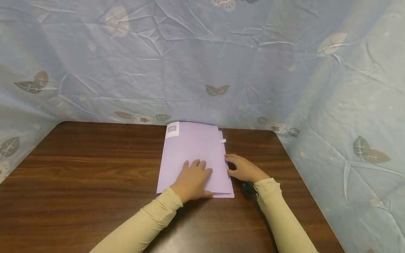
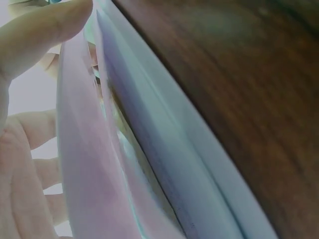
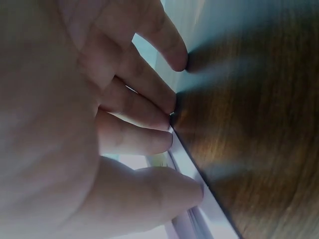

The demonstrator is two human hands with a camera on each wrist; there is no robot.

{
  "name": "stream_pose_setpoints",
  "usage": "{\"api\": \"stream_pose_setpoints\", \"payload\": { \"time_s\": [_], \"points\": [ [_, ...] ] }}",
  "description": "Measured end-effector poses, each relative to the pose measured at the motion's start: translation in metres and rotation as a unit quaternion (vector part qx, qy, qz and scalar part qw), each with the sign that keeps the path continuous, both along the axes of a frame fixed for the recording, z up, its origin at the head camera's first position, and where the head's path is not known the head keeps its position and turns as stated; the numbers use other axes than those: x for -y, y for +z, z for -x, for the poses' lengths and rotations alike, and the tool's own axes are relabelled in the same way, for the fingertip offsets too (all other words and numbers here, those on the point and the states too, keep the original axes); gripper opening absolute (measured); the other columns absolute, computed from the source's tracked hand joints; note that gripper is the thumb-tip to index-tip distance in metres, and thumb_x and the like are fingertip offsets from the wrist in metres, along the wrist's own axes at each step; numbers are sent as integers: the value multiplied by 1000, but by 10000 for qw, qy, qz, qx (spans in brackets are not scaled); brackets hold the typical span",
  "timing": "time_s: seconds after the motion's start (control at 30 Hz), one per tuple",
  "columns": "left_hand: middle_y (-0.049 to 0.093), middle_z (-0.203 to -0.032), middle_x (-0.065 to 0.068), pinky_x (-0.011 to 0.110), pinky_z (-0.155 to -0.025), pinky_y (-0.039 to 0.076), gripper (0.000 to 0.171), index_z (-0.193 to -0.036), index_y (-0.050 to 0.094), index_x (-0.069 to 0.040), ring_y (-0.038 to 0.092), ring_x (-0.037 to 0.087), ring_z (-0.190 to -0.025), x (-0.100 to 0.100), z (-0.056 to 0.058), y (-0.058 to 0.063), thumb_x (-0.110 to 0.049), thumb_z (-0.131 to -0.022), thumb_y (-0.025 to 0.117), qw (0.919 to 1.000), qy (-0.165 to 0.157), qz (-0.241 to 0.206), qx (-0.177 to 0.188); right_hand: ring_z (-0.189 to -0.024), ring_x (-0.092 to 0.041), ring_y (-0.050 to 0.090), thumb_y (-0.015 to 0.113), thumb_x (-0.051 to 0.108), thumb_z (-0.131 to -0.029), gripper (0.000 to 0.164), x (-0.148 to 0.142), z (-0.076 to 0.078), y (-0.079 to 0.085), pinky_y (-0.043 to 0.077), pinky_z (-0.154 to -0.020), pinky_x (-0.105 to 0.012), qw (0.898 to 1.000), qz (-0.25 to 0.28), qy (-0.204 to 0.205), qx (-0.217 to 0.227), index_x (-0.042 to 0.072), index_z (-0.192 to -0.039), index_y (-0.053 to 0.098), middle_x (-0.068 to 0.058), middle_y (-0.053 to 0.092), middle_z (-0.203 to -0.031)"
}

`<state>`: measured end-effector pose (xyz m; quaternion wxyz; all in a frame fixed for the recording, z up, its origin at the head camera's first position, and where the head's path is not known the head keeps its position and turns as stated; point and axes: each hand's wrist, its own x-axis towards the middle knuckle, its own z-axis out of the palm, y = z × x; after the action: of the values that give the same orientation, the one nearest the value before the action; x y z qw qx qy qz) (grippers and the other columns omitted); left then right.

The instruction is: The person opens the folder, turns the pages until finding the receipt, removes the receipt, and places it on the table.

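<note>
A lilac document folder (image 1: 193,151), with a white label (image 1: 173,129) in its far left corner, lies closed on the table. My left hand (image 1: 193,180) rests on the cover with its fingers spread, the thumb by the near edge. Seen from the left wrist, the folder's near edge (image 2: 94,149) gapes a little, with sheets between the covers. My right hand (image 1: 246,168) is at the folder's right side. In the right wrist view, that hand's thumb and fingertips touch the folder's edge (image 3: 199,189) at table level.
The dark wood-grained table (image 1: 95,168) extends left and right of the folder. A small white tab (image 1: 223,141) sticks out on the folder's right side. Behind and to the right hangs a pale blue leaf-patterned cloth (image 1: 190,70). A dark object (image 1: 248,189) shows beneath the right wrist.
</note>
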<state>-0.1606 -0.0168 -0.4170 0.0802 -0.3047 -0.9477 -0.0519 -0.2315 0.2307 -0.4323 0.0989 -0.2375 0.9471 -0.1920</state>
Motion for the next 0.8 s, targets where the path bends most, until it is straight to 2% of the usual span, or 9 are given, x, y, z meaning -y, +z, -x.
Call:
{"api": "stream_pose_setpoints", "payload": {
  "time_s": [0.3,0.8],
  "points": [
    [64,-129,14,63,-98,48,73,-127,68,-14,57,38,-127,2,-2,10,-63,-75,84,9999,-2,-114,98,-147,-38,41,66,19,-100,53,1,1,0,34,-119,-54,9999,-32,-79,82,-3,-147,53,-18,43,-160],
    [64,-132,14,58,-98,50,70,-132,67,-13,59,36,-126,11,-8,20,-59,-81,81,9989,-44,-456,18,-144,-40,45,70,25,-98,58,2,0,1,35,-117,-56,9999,49,-104,46,1,-148,54,-20,49,-154]
  ]
}}
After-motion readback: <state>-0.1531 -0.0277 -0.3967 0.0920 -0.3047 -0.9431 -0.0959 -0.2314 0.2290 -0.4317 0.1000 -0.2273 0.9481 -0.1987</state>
